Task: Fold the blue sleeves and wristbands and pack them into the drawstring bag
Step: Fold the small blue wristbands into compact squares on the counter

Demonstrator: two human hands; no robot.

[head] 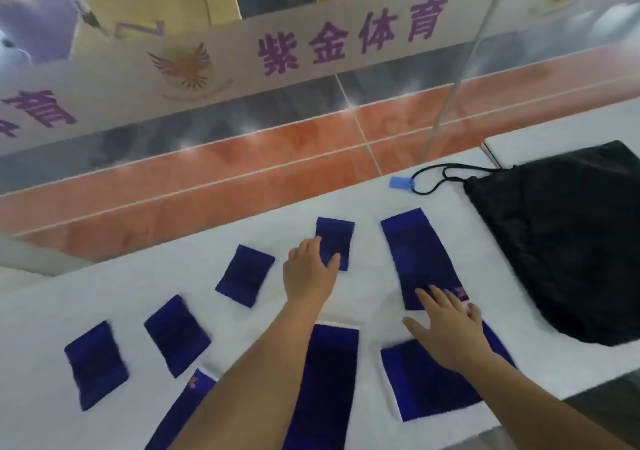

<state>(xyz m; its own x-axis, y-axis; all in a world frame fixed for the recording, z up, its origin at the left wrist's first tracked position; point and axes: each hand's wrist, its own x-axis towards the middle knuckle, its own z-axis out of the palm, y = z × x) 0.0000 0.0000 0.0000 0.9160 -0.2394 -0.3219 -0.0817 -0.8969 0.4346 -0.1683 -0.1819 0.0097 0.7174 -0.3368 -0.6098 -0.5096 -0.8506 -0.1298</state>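
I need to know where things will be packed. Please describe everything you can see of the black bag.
The black bag lies flat on the white table at the far right, looking like soft, slightly crumpled fabric. Its gathered mouth points left, and a black cord loops out from it to a small blue tag. The mouth looks closed. Neither hand touches it, and the nearest blue sleeve lies just left of it, apart.

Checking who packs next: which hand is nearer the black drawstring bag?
Right. The right hand rests on a blue sleeve beside the drawstring bag; the left hand is farther away, on a wristband.
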